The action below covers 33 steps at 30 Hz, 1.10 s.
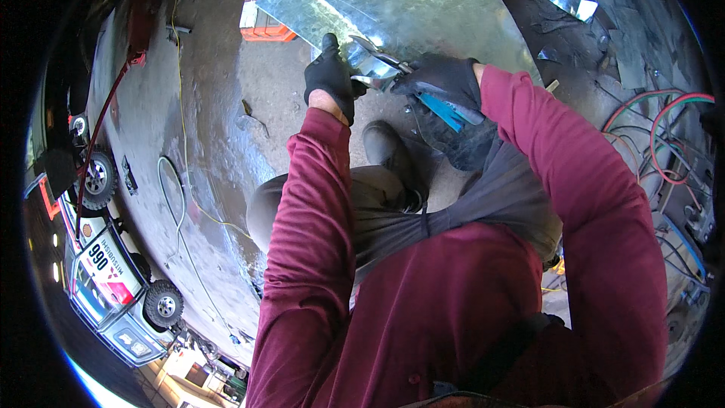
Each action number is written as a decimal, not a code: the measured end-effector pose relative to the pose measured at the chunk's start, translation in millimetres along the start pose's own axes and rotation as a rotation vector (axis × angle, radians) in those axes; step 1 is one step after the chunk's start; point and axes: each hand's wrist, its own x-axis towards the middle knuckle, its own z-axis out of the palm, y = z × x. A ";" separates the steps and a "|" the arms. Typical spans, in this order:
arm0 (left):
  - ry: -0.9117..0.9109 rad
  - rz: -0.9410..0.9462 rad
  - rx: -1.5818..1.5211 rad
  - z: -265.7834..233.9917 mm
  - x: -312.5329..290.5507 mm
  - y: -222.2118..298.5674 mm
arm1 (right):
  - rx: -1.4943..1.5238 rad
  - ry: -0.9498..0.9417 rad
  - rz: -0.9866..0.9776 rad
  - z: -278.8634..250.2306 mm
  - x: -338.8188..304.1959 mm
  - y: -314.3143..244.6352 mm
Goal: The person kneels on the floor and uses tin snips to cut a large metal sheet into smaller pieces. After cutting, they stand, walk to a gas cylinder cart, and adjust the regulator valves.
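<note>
A large galvanised metal sheet [438, 11] slants away in front of me above the floor. My left hand [329, 75], in a black glove, is closed on the near left edge of it, thumb lying along the top. My right hand [445, 79], gloved too, grips a pair of tin snips [444, 111] with blue handles. Their blades point left and lie at the sheet's near edge, close beside my left fingers. A narrow bent piece of metal curls down between the two hands; whether it is still joined to the sheet I cannot tell.
An orange and white case [266, 24] stands by the sheet's left corner. Metal offcuts [568, 1] lie at the far right, with red and green hoses [655, 103] nearer. A grey hose [181, 208] and yellow cord [182, 98] cross the floor left, towards a vehicle [113, 272].
</note>
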 end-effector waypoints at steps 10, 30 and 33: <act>-0.125 -0.037 -0.085 -12.1 27.6 -13.7 | -0.121 0.200 -0.073 12.5 -7.2 -0.8; -0.292 0.266 -0.093 -27.3 66.8 -49.6 | -0.101 0.087 -0.027 2.7 1.1 -6.7; -0.506 0.884 0.209 -34.9 83.0 -61.3 | -0.250 0.225 -0.069 14.1 -1.2 -4.9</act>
